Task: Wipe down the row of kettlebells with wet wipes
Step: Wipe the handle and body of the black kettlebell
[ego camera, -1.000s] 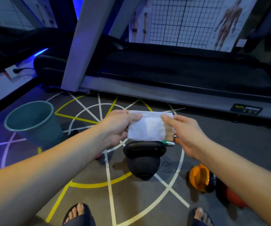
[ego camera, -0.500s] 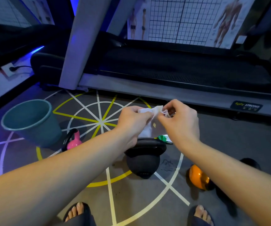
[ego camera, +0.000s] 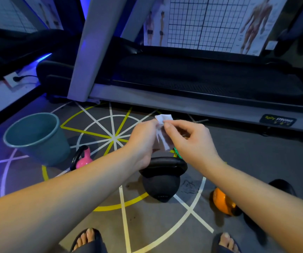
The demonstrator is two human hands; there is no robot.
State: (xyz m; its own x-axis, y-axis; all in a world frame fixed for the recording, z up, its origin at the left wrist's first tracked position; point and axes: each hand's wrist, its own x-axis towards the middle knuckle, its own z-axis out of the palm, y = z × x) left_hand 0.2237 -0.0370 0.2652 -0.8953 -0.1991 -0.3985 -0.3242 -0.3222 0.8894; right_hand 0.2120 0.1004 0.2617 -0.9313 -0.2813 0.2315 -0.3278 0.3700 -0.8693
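Nearest, on the marked floor: black kettlebell (ego camera: 162, 181), with an orange kettlebell (ego camera: 222, 201) to its right and a small pink kettlebell (ego camera: 85, 157) to its left. No wipe is touching any of them, so I judge the wiping is still to do here; which bells are already clean, cannot tell. Above the black one's handle the wet wipe (ego camera: 162, 132) hangs bunched between both hands, with the left hand (ego camera: 143, 136) curled round its side and the right hand (ego camera: 189, 139) pinching its top edge, the other fingers loosely bent. Farther off, a teal bin (ego camera: 43, 152) stands to the left.
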